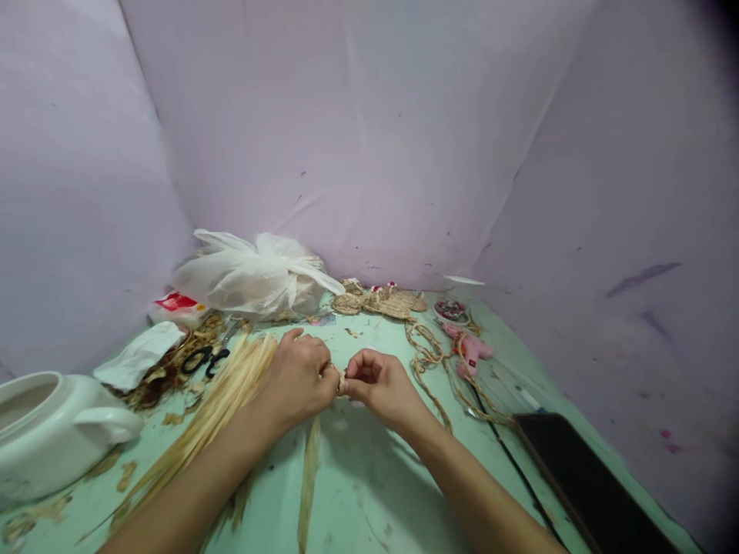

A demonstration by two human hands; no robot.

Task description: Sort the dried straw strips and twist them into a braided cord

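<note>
My left hand (301,375) and my right hand (382,385) meet over the middle of the table, both closed. Pinched between their fingertips is a small piece of twisted straw (342,382), mostly covered by the fingers. A flat pale straw strip (309,481) hangs or lies below my left hand; whether it joins the held piece I cannot tell. Beside and under my left forearm lies a bundle of dry straw strips (231,392). To the right of my right hand, a straw cord (424,350) lies in loose loops.
On the left are a white ceramic pot (46,446), black-handled scissors (199,360) and straw scraps. A white plastic bag (259,277) and woven straw pieces (392,302) lie at the back. A pink glue gun (473,350) and a black phone-like slab (589,477) lie right.
</note>
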